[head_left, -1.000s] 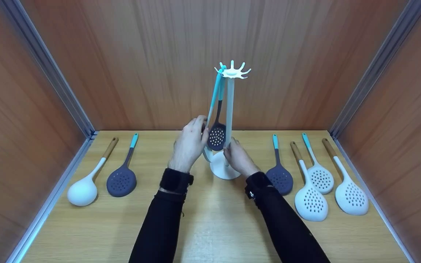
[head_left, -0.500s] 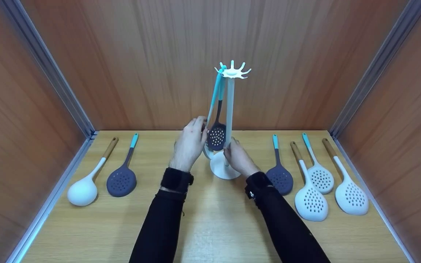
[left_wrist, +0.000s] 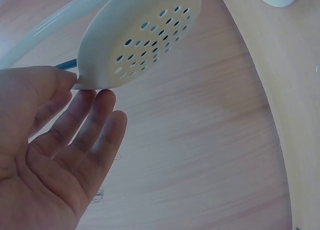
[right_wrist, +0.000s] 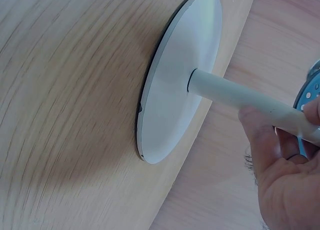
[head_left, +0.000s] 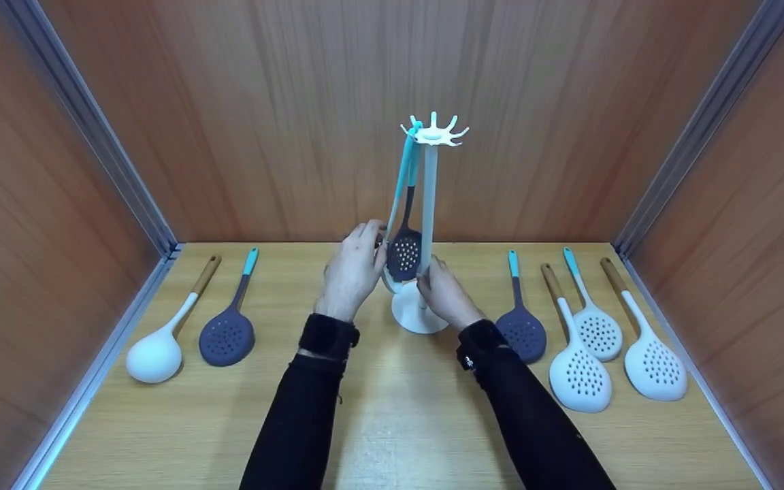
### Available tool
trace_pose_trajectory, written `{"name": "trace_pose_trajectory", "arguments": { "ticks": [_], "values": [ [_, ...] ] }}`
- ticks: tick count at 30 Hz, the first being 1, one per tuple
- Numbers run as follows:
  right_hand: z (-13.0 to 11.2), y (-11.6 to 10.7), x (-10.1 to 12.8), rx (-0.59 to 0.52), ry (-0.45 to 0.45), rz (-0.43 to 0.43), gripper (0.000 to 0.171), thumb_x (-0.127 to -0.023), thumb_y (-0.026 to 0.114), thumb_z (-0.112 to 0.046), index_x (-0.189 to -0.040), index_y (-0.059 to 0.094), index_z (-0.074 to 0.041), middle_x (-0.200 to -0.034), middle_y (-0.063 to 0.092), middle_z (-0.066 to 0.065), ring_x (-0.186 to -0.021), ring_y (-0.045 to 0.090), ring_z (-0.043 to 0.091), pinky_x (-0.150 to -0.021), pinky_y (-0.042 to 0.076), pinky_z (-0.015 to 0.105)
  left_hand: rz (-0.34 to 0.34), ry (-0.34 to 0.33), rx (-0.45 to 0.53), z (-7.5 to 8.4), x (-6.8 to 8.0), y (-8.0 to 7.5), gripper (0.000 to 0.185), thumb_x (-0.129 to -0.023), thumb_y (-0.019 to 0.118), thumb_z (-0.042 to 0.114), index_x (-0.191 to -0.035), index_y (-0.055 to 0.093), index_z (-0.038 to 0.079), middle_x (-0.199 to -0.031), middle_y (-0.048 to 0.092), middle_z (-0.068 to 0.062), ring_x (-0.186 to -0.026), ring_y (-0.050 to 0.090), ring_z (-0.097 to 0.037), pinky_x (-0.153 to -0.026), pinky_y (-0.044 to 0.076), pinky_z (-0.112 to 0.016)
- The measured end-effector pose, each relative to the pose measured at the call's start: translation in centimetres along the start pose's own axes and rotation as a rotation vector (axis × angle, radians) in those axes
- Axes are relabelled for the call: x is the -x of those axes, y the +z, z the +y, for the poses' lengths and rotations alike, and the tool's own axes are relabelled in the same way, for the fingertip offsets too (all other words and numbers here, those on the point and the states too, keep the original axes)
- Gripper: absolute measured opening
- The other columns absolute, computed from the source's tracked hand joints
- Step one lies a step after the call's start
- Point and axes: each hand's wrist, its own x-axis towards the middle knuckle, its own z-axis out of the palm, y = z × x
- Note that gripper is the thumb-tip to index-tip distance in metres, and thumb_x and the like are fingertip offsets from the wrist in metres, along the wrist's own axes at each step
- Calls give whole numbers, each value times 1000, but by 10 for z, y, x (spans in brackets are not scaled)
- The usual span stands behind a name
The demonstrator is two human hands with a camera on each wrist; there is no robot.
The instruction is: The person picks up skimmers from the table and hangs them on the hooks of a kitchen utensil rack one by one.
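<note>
Nearest the camera, two black sleeves reach toward the stand [head_left: 426,224], a white pole on a round base in the middle of the table [head_left: 378,422]. The right hand [head_left: 443,294] curls round the pole just above the base; the right wrist view shows this plainly, thumb and fingers [right_wrist: 280,145] wrapped on the pole [right_wrist: 235,97] where it meets the flat disc of the base [right_wrist: 175,104], a detail the head view only hints at. The left hand [head_left: 352,272] is just left of the pole. In the head view its grasp is hard to read, but the left wrist view shows the fingers [left_wrist: 95,135] nearly straight and spread, with the thumb and fingertips pinching the edge of a white skimmer [left_wrist: 140,34], its holes clear. Only the head view shows that this skimmer hangs by its teal handle [head_left: 400,177] from the hooked crown [head_left: 434,133] on top of the stand, beside a dark skimmer [head_left: 404,253] hanging against the pole.

Left of the stand lie a white spoon [head_left: 154,354] and a dark skimmer with teal handle [head_left: 227,335]. Right of the stand lie four more skimmers: one dark [head_left: 521,332], then three white [head_left: 579,378] [head_left: 596,332] [head_left: 654,367]. Behind the stand rises the wooden back wall [head_left: 297,102].
</note>
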Motion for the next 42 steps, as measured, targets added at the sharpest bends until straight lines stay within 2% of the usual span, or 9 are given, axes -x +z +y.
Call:
{"name": "trace_pose_trajectory", "arguments": {
  "ticks": [5, 13, 20, 32, 42],
  "values": [
    [1, 0, 0, -7, -2, 6, 51, -122, 56, -9, -171, 48, 4, -159, 65, 32, -156, 63, 47, -133, 55, 62, -11, -10, 22, -3, 1, 0, 32, -118, 69, 15, -150, 70, 7, -138, 81, -16, -124, 83, -34, -94, 74, -49],
    [1, 2, -1, 4, 2, 21, 48, -121, 57, -9, -166, 51, 6, -151, 68, 31, -150, 67, 46, -128, 59, 61, -28, -65, 32, -12, 5, -1, 35, -121, 64, 24, -152, 70, 8, -142, 80, -16, -126, 82, -34, -93, 74, -51],
    [0, 2, -2, 23, -3, 24, 47, -121, 58, -9, -165, 51, 8, -149, 68, 33, -148, 67, 48, -127, 59, 61, -52, -112, 30, -19, 8, -2, 36, -122, 64, 27, -153, 69, 10, -143, 79, -15, -131, 80, -34, -102, 72, -52],
    [-3, 2, -2, 41, -14, 22, 42, -121, 57, -6, -160, 55, 8, -141, 71, 29, -138, 69, 44, -122, 62, 60, -32, -111, 14, -26, 12, 0, 32, -120, 65, 22, -149, 70, 9, -135, 80, -15, -125, 81, -34, -99, 72, -52],
    [-4, 0, -2, 37, 3, 7, 46, -122, 56, -8, -165, 51, 8, -145, 69, 31, -140, 69, 44, -122, 63, 58, -41, -122, 7, -30, 14, 0, 31, -120, 65, 22, -149, 70, 9, -134, 80, -15, -126, 82, -35, -98, 72, -53]
  ]
}}
